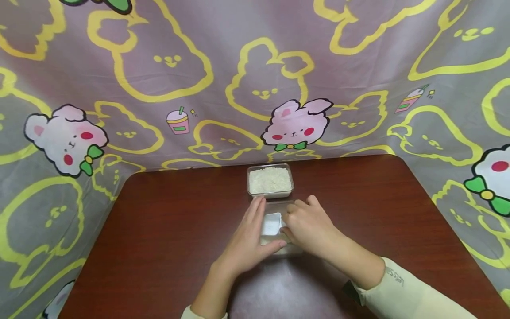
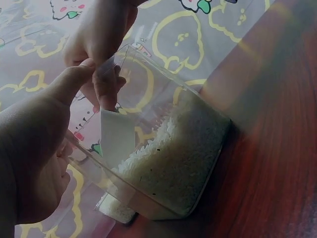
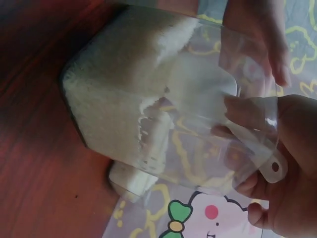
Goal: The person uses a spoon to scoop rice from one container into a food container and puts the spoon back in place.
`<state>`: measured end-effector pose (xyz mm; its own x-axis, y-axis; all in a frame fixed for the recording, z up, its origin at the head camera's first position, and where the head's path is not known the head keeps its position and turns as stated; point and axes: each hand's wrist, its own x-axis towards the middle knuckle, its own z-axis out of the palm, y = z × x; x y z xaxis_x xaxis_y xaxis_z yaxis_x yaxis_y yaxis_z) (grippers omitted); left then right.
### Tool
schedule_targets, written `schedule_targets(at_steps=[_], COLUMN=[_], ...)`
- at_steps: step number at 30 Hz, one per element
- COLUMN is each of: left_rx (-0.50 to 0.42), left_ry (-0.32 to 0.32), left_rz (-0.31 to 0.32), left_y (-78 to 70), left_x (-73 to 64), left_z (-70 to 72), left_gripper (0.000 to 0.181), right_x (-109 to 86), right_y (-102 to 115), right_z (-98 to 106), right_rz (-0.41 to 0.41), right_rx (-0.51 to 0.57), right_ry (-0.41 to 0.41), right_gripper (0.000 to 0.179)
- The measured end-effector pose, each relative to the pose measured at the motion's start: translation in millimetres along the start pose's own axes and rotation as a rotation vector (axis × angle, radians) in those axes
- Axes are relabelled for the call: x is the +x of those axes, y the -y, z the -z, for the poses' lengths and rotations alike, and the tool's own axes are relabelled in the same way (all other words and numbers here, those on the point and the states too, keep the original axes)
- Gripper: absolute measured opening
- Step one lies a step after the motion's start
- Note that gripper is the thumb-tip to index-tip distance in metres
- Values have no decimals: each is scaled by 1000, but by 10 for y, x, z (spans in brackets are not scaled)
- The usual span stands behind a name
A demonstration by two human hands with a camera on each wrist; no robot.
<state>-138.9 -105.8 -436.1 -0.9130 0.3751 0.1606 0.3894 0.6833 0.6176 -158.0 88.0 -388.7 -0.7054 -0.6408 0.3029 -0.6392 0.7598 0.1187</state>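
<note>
A clear, deep square container (image 2: 143,198) stands on the table, with white rice (image 2: 183,148) inside. My right hand (image 1: 312,228) grips the handle of a white scoop (image 1: 272,223) at the container's right side. The scoop's bowl dips into the container; its lower edge meets the rice in the right wrist view, where the handle end with a hole (image 3: 275,168) shows beside the fingers. At the left side, my left hand (image 1: 247,241) rests against the container, fingers straight and thumb stretched across the near rim.
Just behind the deep container, a smaller clear box (image 1: 272,195) of rice sits near the table's far edge. The reddish-brown table (image 1: 179,239) extends to both sides. A patterned cloth (image 1: 223,57) hangs around the back and sides.
</note>
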Motion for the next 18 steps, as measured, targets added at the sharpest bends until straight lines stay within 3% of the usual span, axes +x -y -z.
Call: schedule_targets(at_steps=[7, 12, 15, 18], left_rx=[-9, -73, -103, -114], left_ry=[-27, -40, -44, -47], left_rz=[-9, 10, 12, -5], left_y=[50, 91, 109, 114], left_x=[27, 8, -4, 7], left_z=[18, -8, -26, -15], left_gripper=[106, 109, 110, 111], right_x=[54, 39, -19, -92], right_y=[-17, -61, -129, -240], right_z=[11, -2, -17, -23], right_rz=[-53, -98, -120, -162], right_rx=[-18, 80, 207, 348], right_ry=[71, 124, 71, -56], right_gripper=[27, 35, 40, 42])
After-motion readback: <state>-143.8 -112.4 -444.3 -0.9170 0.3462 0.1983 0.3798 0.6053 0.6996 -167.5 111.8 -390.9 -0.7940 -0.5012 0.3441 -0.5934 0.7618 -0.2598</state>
